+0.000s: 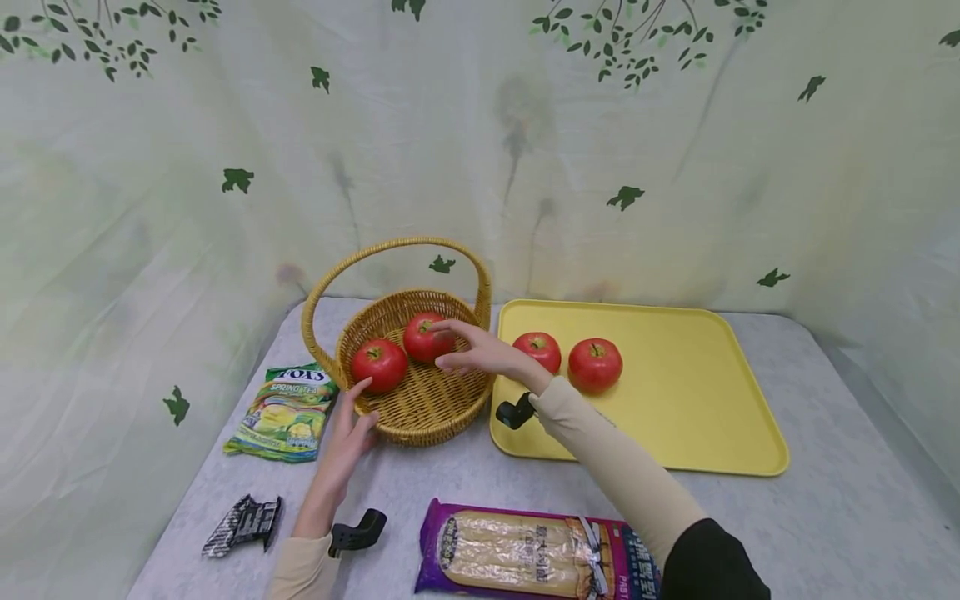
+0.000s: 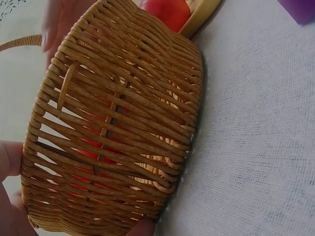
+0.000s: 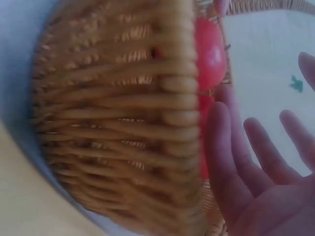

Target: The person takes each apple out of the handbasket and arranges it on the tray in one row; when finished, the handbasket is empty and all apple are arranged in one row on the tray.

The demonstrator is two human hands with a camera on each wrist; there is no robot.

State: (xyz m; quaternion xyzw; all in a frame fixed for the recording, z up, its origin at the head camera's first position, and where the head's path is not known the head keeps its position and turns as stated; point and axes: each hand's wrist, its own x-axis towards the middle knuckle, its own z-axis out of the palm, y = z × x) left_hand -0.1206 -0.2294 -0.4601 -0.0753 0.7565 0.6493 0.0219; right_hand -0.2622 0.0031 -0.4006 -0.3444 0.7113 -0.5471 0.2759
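Head view: a wicker basket [image 1: 442, 408] stands on a grey bench [image 1: 408, 479], two red apples [image 1: 379, 365] inside it. The left hand [image 1: 348, 433] grips the near-left rim, fingers partly bent. The right hand [image 1: 483, 348] is open over the basket, holding nothing; whether its fingertips touch an apple is unclear. To the right, a yellow tray [image 1: 690, 392] carries two more apples. A FOX'S packet [image 1: 288, 417], a small black packet [image 1: 255, 523] and a long purple packet [image 1: 525, 554] lie nearby.

Left wrist view: the basket's woven side fills the frame, left-hand fingers at its rim.

Right wrist view: the right hand's loosely spread fingers are beside the rim, near the apples.
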